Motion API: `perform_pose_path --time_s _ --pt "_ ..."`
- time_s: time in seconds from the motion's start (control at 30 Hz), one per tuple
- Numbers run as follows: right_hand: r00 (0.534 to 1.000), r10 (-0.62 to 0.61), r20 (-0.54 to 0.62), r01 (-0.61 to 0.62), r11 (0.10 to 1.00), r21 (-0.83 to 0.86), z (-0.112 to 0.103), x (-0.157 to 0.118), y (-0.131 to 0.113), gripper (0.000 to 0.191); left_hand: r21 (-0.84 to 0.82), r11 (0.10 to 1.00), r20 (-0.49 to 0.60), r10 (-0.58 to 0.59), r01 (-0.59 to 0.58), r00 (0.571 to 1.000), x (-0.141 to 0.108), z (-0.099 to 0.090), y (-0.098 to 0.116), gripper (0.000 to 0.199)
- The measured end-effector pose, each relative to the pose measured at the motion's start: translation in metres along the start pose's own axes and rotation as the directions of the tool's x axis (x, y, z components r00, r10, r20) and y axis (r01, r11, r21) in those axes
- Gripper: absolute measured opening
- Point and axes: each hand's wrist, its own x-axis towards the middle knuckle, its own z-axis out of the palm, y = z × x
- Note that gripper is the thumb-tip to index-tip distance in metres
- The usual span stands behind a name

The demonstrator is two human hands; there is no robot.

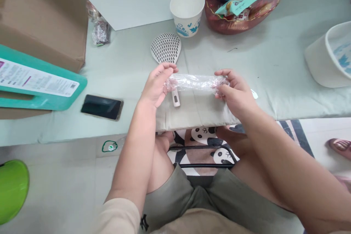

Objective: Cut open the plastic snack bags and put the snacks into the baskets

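A strip of crinkled clear plastic wrap point(195, 82) is stretched level between my two hands, above the front part of the table. My left hand point(159, 84) pinches its left end. The right end is held in my right hand point(231, 91), between thumb and fingers. Behind the left hand lies a white slotted skimmer point(166, 48) with its head toward the back. The skimmer's handle point(176, 98) shows below the plastic, its middle covered by my hand and the wrap.
A white paper cup point(188, 12) and a red bowl point(244, 25) of packaged snacks stand at the back. To the left are a phone point(102, 107), a green package point(55, 80) and a cardboard box point(52, 18). A white container point(329, 55) is on the right.
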Motion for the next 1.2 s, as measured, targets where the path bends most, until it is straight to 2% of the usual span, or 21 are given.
perform_pose_path --time_s 0.13,0.2,0.33,0.47,0.6,0.7,0.83,0.93,1.0,1.1,1.2 --pt "0.999 -0.027 -0.016 0.026 0.997 -0.070 -0.002 -0.004 0.001 0.043 0.136 0.990 0.120 -0.064 0.048 0.991 -0.012 0.001 -0.003 0.043" --pt "0.999 -0.038 -0.029 0.035 0.995 -0.094 -0.004 -0.006 0.001 0.043 0.224 0.974 0.145 -0.078 0.044 0.986 -0.017 0.002 -0.004 0.048" --pt "0.999 -0.030 -0.040 0.024 0.988 -0.151 -0.006 -0.012 -0.006 0.042 0.260 0.966 0.131 -0.053 0.017 0.990 -0.023 0.003 -0.001 0.040" --pt "1.000 0.007 -0.015 -0.010 0.965 -0.262 -0.007 -0.020 -0.014 0.043 0.187 0.982 0.094 -0.040 0.022 0.995 -0.026 0.006 0.008 0.030" --pt "1.000 -0.009 -0.007 0.006 0.937 -0.350 -0.010 -0.025 -0.015 0.041 0.103 0.995 0.040 -0.002 -0.003 0.999 -0.028 0.006 0.011 0.015" --pt "0.996 0.027 0.086 0.004 0.941 -0.339 -0.015 -0.026 -0.010 0.038 0.040 0.998 0.018 0.040 -0.040 0.999 -0.029 0.002 0.009 0.009" --pt "0.923 0.146 0.355 -0.112 0.987 -0.114 -0.017 -0.029 0.000 0.016 -0.010 0.999 0.020 0.049 -0.049 0.999 -0.030 -0.004 0.004 0.007" --pt "0.881 0.208 0.424 -0.233 0.972 0.006 -0.010 -0.030 0.003 0.031 -0.036 0.999 0.054 0.042 -0.040 0.998 -0.031 -0.004 -0.001 0.004" --pt "0.835 0.250 0.491 -0.269 0.963 -0.032 -0.004 -0.029 0.000 0.034 -0.037 0.999 0.059 0.037 -0.035 0.998 -0.029 -0.003 -0.006 0.004" --pt "0.728 0.277 0.627 -0.252 0.959 -0.132 0.004 -0.025 -0.006 0.028 -0.030 0.998 0.027 0.061 -0.060 0.998 -0.020 -0.003 -0.012 0.019" --pt "0.678 0.284 0.679 -0.241 0.957 -0.159 0.008 -0.021 -0.009 0.024 -0.043 0.994 -0.001 0.100 -0.100 0.995 -0.008 -0.003 -0.012 0.037"
